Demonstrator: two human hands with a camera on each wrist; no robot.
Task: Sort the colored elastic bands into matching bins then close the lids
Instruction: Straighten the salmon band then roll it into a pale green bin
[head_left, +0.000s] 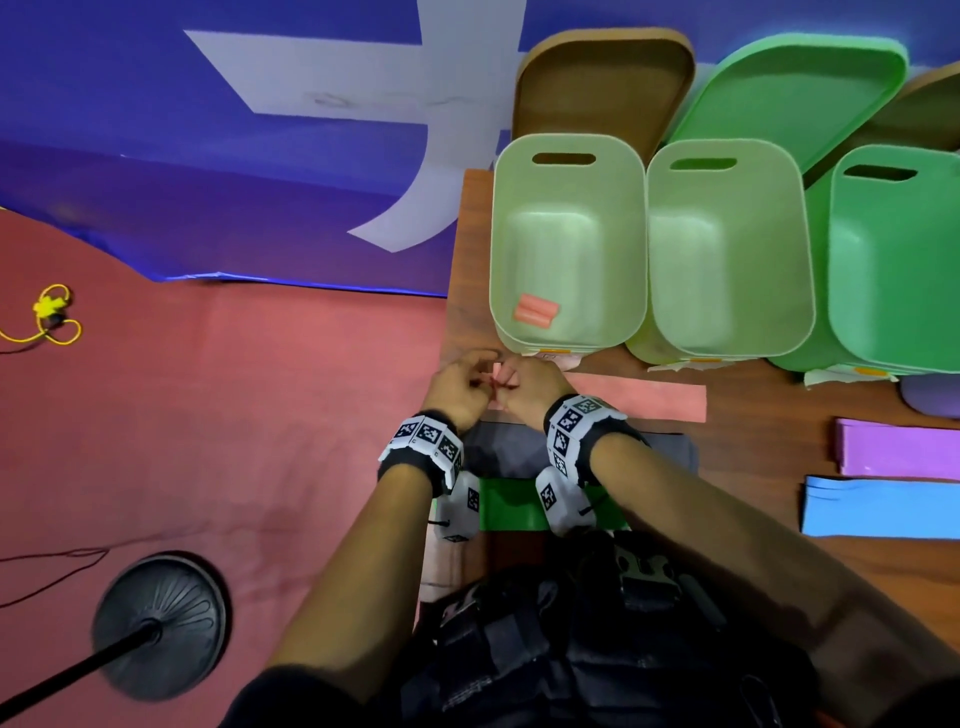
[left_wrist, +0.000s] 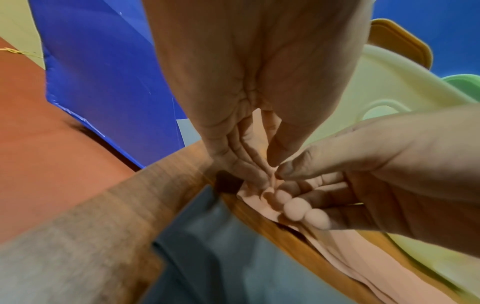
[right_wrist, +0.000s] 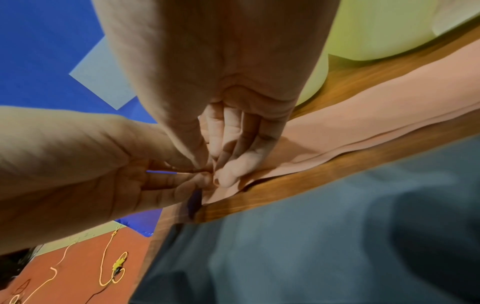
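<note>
At the table's left edge, the left hand and right hand meet, each pinching the left end of the pink band between thumb and fingertips. The band runs right, flat on the table, just near of the left bin, which holds a rolled pink band.

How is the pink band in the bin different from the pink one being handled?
The rolled pink band lies compact and untouched inside the left bin; the flat pink band stretches long across the table, one end pinched by the left hand and right hand. Both share the same pink.
</note>
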